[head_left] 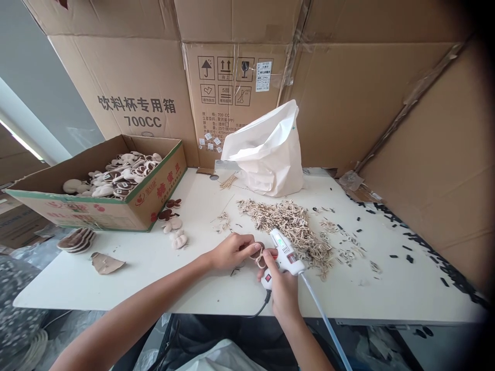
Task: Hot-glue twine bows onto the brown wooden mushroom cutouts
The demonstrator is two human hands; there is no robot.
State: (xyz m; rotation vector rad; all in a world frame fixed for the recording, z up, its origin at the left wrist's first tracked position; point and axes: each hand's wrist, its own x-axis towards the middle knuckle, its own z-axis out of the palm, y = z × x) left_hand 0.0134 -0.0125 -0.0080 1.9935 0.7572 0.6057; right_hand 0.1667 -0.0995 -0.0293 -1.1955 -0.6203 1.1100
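My right hand is wrapped round a white glue gun; a green light glows on its body and a long pale glue stick trails from its back. In my left hand, thumb and fingers pinch a small brown felt piece with a beige cord loop at it. The right fingertips touch or nearly touch this loop. My fingers hide most of the piece. Behind the gun lies a heap of short beige cord pieces.
A cardboard box of white and brown plush pieces stands on the left of the white table. Near it are stacked felt pieces and a cardboard scrap. A white bag stands behind; black bits lie right. Cardboard walls surround the table.
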